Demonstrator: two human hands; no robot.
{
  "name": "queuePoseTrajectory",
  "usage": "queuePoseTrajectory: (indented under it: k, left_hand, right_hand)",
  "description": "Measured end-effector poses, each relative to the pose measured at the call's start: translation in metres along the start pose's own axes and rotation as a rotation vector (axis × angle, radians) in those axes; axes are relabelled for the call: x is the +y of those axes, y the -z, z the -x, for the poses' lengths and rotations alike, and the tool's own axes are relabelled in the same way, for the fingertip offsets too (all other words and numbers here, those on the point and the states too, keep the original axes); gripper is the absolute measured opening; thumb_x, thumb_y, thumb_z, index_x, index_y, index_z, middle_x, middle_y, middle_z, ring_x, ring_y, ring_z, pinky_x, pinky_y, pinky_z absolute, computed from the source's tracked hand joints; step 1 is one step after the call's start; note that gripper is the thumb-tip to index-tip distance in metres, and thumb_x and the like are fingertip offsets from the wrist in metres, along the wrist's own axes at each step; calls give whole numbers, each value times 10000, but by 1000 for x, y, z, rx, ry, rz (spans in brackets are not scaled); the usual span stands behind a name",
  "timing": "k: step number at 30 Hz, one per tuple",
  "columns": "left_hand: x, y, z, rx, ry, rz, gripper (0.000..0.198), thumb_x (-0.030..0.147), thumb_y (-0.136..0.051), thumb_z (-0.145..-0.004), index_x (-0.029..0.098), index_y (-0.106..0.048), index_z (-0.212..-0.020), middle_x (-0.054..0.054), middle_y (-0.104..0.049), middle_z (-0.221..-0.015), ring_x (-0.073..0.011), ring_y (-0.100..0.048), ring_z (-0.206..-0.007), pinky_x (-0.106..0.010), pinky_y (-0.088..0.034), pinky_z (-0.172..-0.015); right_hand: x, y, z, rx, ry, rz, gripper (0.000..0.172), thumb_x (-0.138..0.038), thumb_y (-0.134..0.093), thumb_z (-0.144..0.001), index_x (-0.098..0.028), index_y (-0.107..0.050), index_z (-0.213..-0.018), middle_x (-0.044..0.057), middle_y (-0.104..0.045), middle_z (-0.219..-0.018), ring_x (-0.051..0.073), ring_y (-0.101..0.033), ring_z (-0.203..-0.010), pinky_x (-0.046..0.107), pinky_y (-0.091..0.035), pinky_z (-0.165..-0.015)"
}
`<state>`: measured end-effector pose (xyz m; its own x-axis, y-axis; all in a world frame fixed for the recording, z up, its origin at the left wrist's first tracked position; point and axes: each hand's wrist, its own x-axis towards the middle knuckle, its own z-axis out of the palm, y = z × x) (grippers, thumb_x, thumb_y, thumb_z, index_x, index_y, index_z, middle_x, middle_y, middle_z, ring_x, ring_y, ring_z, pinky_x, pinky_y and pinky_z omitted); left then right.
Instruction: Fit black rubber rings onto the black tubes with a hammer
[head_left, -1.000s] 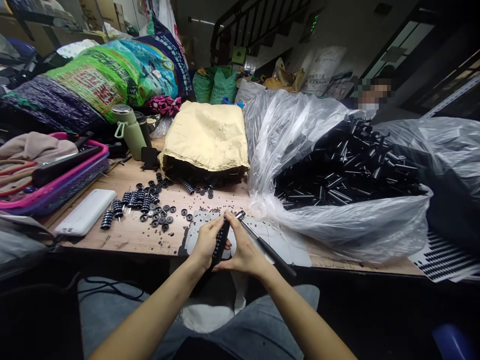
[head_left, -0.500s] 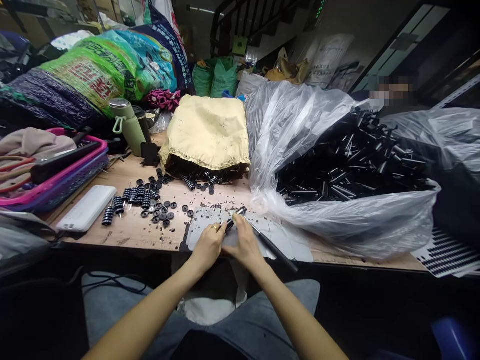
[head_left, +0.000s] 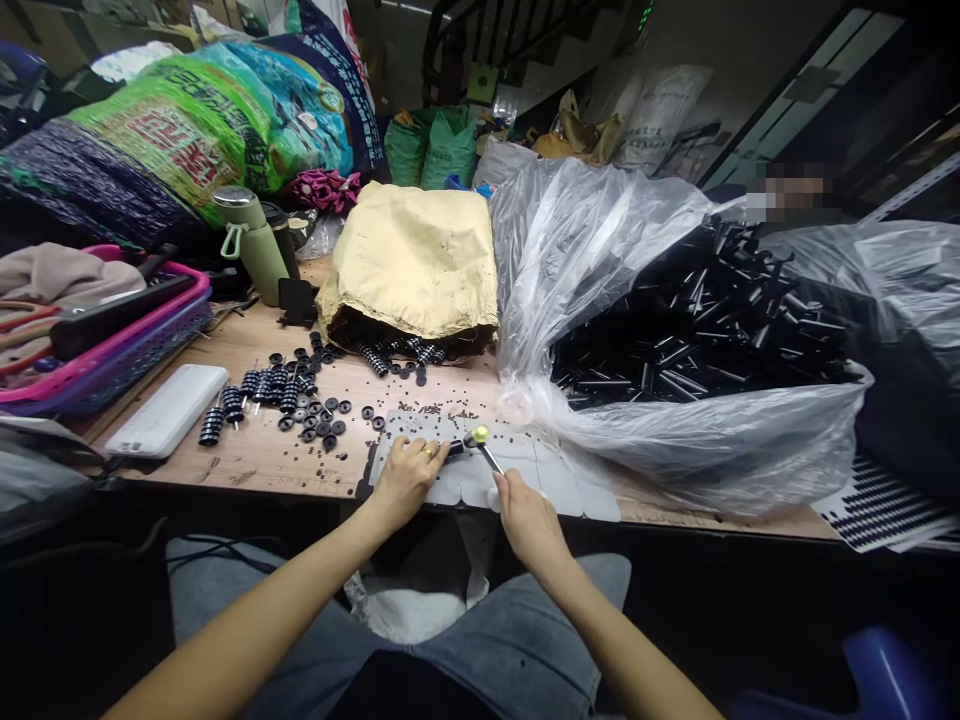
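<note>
My left hand [head_left: 409, 474] is closed around a short black tube [head_left: 455, 448], which lies low over the grey mat [head_left: 525, 462] and points right. In my right hand [head_left: 529, 518] is the handle of a small hammer [head_left: 489, 459] with a yellowish head. The hammer head sits at the right end of the tube; I cannot tell whether they touch. Tiny black bits lie about the mat. Left of my left hand are loose black discs [head_left: 328, 428] and stacks of black ringed pieces [head_left: 288, 396].
A clear plastic bag [head_left: 600, 440] full of black tubes [head_left: 675, 350] fills the right side. Behind the mat stands a yellow sack [head_left: 416, 260]. A white power bank [head_left: 169, 410], a pink basket [head_left: 172, 300] and a green flask [head_left: 255, 250] are at left.
My right hand has moved from the tube's end to the hammer's handle and grips it. The hammer head has come to the tube's right end. My left hand has shifted slightly left.
</note>
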<state>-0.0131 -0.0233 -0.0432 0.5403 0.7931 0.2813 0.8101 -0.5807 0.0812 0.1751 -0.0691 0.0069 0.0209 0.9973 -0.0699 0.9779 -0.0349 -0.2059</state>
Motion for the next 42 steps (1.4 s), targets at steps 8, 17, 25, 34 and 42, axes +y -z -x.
queuePoseTrajectory:
  k: [8, 17, 25, 34, 42]
  left_hand:
    - [33, -20, 1, 15, 52, 56, 613, 405, -352, -822, 18, -307, -1295, -205, -345, -1340, -284, -223, -1282, -452, -191, -1030]
    - [25, -25, -13, 34, 69, 169, 438, 202, -364, -810, 41, -414, -1214, -194, -511, -1174, -263, -444, -1126, -419, -364, -913]
    - [18, 27, -16, -117, 72, 554, 335, 380, -444, -813, 184, -561, -1058, -120, -622, -868, -255, -583, -807, -346, -451, -674]
    - [-154, 29, -113, 79, 1072, 401, 464, 233, -436, -779, -74, -412, -1126, -353, -500, -1062, -402, -496, -1021, -474, -378, -800]
    - [-133, 9, -90, 104, 919, 567, 302, 160, -509, -712, 84, -529, -1004, -215, -508, -1127, -334, -461, -1088, -424, -345, -891]
  right_hand:
    - [-42, 24, 12, 199, 206, -266, 415, -388, -135, -922, -190, -469, -775, 29, -571, -619, 145, -529, -515, 226, -312, -493]
    - [-53, 0, 1, -11, 227, -66, 380, -369, -180, -931, -201, -504, -825, 28, -634, -676, 173, -573, -557, 241, -260, -484]
    - [16, -6, -30, 126, 5, 80, 361, -427, -264, -909, -202, -486, -735, 15, -589, -653, 157, -535, -551, 238, -237, -485]
    - [33, -27, -47, 300, 128, 87, 282, -382, -371, -882, -164, -527, -795, 63, -558, -768, 194, -504, -747, 289, -368, -650]
    - [106, 52, -145, 513, -123, 149, 373, -158, -224, -892, -50, -580, -871, 172, -547, -904, 228, -494, -943, 359, -337, -727]
